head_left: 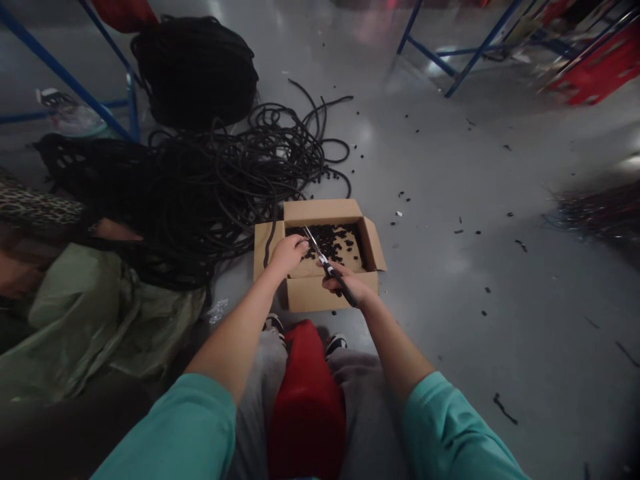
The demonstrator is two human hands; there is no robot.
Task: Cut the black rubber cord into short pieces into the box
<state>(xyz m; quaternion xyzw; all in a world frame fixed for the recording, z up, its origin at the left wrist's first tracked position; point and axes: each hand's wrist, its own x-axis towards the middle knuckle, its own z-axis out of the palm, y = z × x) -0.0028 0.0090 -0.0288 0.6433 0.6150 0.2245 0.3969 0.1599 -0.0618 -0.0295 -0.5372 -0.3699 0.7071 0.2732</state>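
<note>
Two bare hands at work over one open cardboard box, which stands on the floor just beyond the person's two shoes, its four flaps folded outward. The left hand, above the near left part of the box, has its thumb and fingers pinched together on a black cord, little of which shows at the fingertips; one strand lies across the left flap. The right hand is wrapped around the handles of one pair of scissors, the blades pointing far and left, close to the left fingertips. Short black pieces, too many to count, lie inside the box, mostly on its far side. To the left are one tangled heap of cord and, farther off, one large black bundle; one co-worker's patterned sleeve shows at the left. One red seat stands between the person's legs
</note>
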